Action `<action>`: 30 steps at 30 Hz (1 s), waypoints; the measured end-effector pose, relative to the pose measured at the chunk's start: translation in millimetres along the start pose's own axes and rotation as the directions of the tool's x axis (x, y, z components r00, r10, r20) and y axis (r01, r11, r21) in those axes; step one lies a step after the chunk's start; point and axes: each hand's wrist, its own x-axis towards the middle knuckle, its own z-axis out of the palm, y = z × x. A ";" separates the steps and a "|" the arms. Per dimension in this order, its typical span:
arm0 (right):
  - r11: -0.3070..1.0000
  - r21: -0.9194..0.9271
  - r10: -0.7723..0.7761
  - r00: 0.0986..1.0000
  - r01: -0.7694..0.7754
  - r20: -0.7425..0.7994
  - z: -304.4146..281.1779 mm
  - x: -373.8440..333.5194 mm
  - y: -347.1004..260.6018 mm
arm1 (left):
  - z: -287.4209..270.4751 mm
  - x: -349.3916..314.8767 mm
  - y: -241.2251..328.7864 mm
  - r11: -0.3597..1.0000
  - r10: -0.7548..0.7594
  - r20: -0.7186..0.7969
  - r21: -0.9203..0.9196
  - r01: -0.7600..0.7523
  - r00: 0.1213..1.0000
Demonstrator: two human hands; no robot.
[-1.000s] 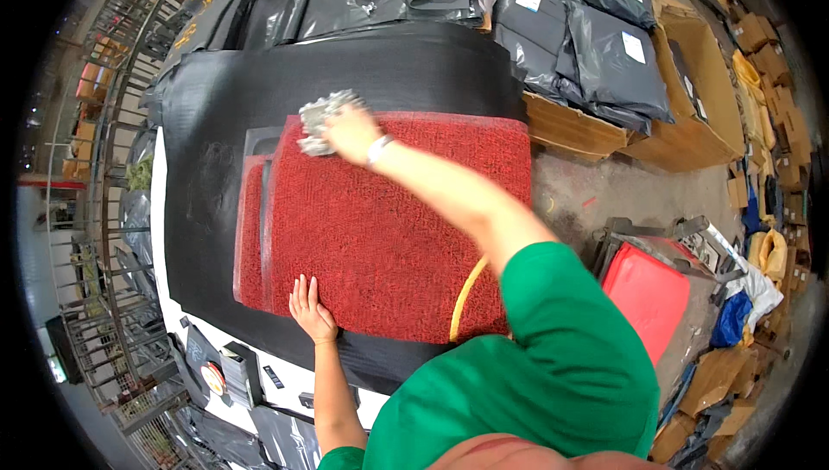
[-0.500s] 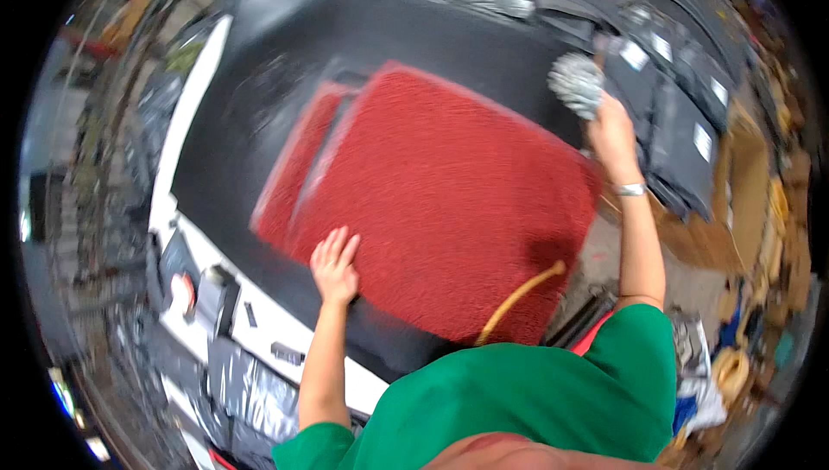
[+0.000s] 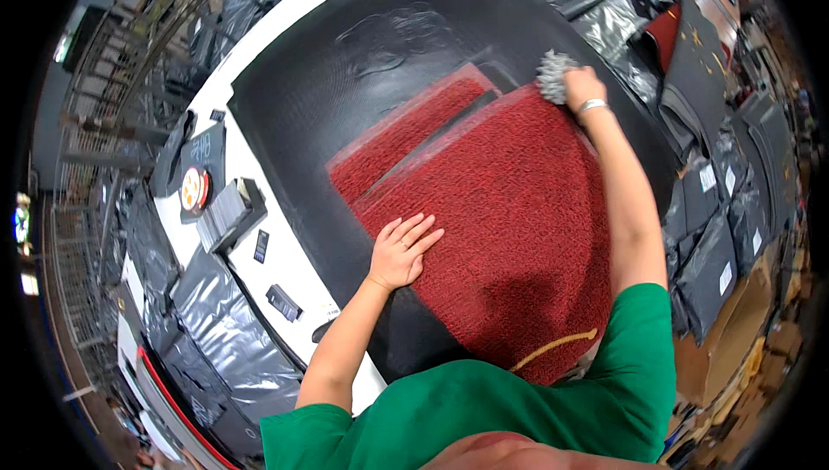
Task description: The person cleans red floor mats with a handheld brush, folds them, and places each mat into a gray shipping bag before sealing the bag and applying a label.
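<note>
A large red loop-pile mat (image 3: 509, 219) lies across a glossy black sheet (image 3: 302, 116), a curved yellow line near its close edge. Past its upper left edge runs a narrower red strip (image 3: 406, 133), with a dark gap between the two. My left hand (image 3: 401, 252) rests palm down on the mat's left edge, fingers spread. In my right hand (image 3: 585, 88) is a grey shaggy wad (image 3: 553, 77), at the mat's far corner next to the black sheet. My fingers hide part of the wad.
On the white tabletop (image 3: 298, 276) at left are a roll of orange-and-white tape (image 3: 194, 187), a dark box of cards (image 3: 231, 212) and small black pieces (image 3: 283, 302). Plastic-wrapped dark packs (image 3: 229, 319) lie at lower left. More bagged packs (image 3: 708, 237) and a cardboard box (image 3: 730, 340) stand at right.
The view has swung, so the mat and sheet appear turned and shifted right. The grey wad, off the mat's far right side before, is now at its far corner. My left hand stays on the left edge.
</note>
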 end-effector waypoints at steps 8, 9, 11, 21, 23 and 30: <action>0.636 0.317 -0.684 0.704 0.704 -0.191 -25.4 -47.1 -352.3 | -4.5 2.0 -4.2 1.000 0.019 0.028 0.003 -0.019 0.999; 0.431 0.211 -0.863 0.469 0.877 -0.188 8.8 -50.8 -368.9 | -5.6 4.1 -3.5 1.000 0.027 0.042 0.003 -0.027 0.999; 0.531 0.300 -0.778 0.596 0.793 -0.198 10.7 -38.8 -359.2 | -9.3 -0.8 -10.4 1.000 0.015 0.048 0.002 -0.015 0.999; 0.987 -0.104 -0.141 0.978 0.126 -0.155 -20.4 76.4 -90.8 | -3.2 -0.9 -5.7 0.998 0.002 -0.023 -0.068 -0.003 1.000; 0.958 0.085 -0.238 0.924 0.274 -0.300 -26.1 58.7 -161.7 | -3.6 1.1 -4.9 0.998 -0.001 -0.012 -0.066 0.001 1.000; 0.951 -0.056 -0.309 0.948 0.305 -0.080 -10.2 46.1 -167.6 | -4.4 -4.2 -7.2 1.000 -0.016 -0.006 -0.020 0.016 1.000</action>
